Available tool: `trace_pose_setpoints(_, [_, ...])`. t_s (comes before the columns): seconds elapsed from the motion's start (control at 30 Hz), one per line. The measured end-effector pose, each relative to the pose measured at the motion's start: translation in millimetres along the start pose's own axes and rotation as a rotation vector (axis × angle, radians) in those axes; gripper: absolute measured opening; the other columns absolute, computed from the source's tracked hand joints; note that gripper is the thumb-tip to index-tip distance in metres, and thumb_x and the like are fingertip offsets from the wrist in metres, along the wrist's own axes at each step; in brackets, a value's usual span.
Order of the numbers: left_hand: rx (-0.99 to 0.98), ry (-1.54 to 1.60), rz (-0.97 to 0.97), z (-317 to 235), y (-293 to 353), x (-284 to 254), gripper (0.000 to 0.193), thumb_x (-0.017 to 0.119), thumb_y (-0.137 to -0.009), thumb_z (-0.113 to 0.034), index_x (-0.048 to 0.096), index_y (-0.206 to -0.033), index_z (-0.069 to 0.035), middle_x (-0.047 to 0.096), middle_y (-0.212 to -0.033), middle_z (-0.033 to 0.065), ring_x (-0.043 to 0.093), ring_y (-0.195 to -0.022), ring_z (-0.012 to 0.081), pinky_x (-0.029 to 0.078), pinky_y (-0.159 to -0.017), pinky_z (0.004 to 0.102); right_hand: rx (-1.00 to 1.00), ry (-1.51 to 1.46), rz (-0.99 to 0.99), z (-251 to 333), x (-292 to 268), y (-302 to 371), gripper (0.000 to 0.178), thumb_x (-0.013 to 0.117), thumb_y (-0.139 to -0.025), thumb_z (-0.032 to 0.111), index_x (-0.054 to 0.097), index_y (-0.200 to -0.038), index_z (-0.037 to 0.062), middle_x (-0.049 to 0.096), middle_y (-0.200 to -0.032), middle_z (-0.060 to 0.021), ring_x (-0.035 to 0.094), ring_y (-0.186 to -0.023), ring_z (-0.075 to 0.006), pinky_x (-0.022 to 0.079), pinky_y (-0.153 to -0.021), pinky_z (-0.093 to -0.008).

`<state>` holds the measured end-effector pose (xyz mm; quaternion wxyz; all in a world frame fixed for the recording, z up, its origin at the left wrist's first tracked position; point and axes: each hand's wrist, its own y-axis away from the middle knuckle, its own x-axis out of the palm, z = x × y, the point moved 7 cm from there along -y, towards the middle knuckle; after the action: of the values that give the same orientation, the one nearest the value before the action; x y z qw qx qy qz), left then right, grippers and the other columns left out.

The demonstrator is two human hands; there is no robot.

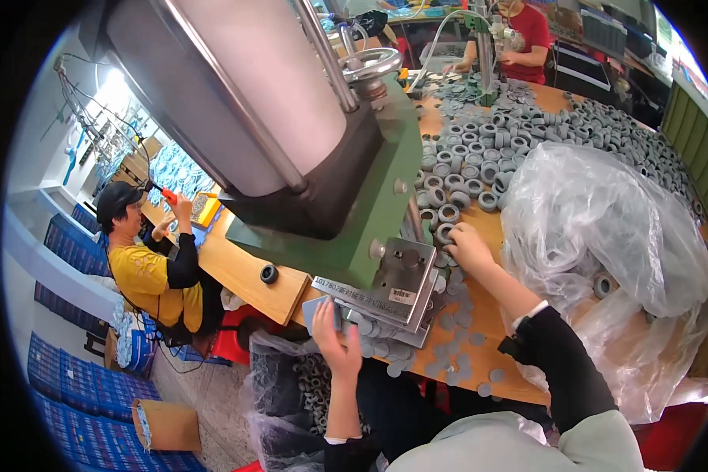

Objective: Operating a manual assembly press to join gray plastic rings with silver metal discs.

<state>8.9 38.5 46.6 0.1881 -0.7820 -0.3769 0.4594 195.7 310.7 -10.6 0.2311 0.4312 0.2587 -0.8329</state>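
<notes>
A press with a green body (307, 244) and a large pale cylinder (267, 86) stands in front of me. Under it sits a metal die block (401, 287) with grey discs around its base. My left hand (338, 346) is at the block's left side, fingers stretched up and thumb apart, against a flat blue-grey piece (320, 312). To the right of the press, my right hand (470, 248) reaches to the edge of the ring pile, its fingers curled at a grey ring (446, 233). The fingertips partly hide that ring.
Many grey rings (488, 149) cover the table's far side. Loose grey discs (460, 338) lie near its front edge. A clear plastic bag (590, 228) fills the right. One dark ring (269, 274) rests on the left board. Two other people work, one left (157, 267), one at back (527, 39).
</notes>
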Motion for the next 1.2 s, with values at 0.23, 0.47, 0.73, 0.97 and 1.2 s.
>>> trace_pose_setpoints(0.23, [-0.068, 0.344, -0.062, -67.5, -50.2, 19.1, 0.052, 0.074, -0.067, -0.022, 0.053, -0.111, -0.003, 0.055, -0.108, 0.0152, 0.048, -0.102, 0.0383, 0.035, -0.09, 0.0446, 0.064, -0.454, -0.213, 47.7, -92.7, 74.7, 0.042, 0.076, -0.066, 0.011, 0.056, -0.102, 0.0017, 0.06, -0.102, -0.014, 0.06, -0.088, -0.0256, 0.048, -0.076, -0.0329])
trace_pose_setpoints(0.47, [-0.028, 0.193, -0.197, -76.3, -47.1, 9.0, 0.044, 0.076, -0.066, -0.017, 0.056, -0.102, -0.003, 0.056, -0.102, 0.0126, 0.049, -0.098, 0.036, 0.031, -0.092, 0.046, -0.098, -0.73, -0.254, 125.3, -133.2, 129.9, 0.052, 0.08, -0.066, 0.011, 0.055, -0.111, 0.0001, 0.063, -0.101, -0.0117, 0.061, -0.09, -0.0206, 0.049, -0.078, -0.0316])
trace_pose_setpoints(0.73, [-0.352, -0.231, -0.332, 27.1, 48.9, -64.1, 0.062, 0.075, -0.071, -0.027, 0.049, -0.117, 0.003, 0.042, -0.129, 0.0205, 0.039, -0.121, 0.04, 0.031, -0.1, 0.0481, -0.034, -0.515, -0.114, 189.5, -79.6, 89.2, 0.042, 0.076, -0.07, 0.014, 0.058, -0.106, 0.001, 0.063, -0.094, -0.0173, 0.063, -0.085, -0.0324, 0.051, -0.072, -0.0359])
trace_pose_setpoints(0.97, [-0.228, -0.229, -0.003, 61.0, 20.4, -32.5, 0.063, 0.06, -0.085, -0.029, 0.036, -0.135, 0.0, 0.03, -0.144, 0.0202, 0.019, -0.135, 0.0419, 0.02, -0.106, 0.0534, -0.166, -0.57, -0.126, 195.1, -76.4, 69.0, 0.031, 0.074, -0.07, 0.014, 0.063, -0.096, 0.0014, 0.064, -0.09, -0.0163, 0.061, -0.084, -0.0342, 0.05, -0.073, -0.038])
trace_pose_setpoints(1.2, [-0.174, -0.492, 0.349, 88.8, -6.7, 36.4, 0.029, 0.051, -0.088, -0.022, 0.058, -0.115, -0.012, 0.051, -0.13, 0.002, 0.04, -0.126, 0.0267, 0.028, -0.09, 0.0583, 0.009, -0.691, -0.195, 121.1, -93.3, 97.4, 0.038, 0.068, -0.078, 0.018, 0.055, -0.108, -0.0018, 0.058, -0.108, -0.0208, 0.058, -0.095, -0.0343, 0.048, -0.079, -0.0375])
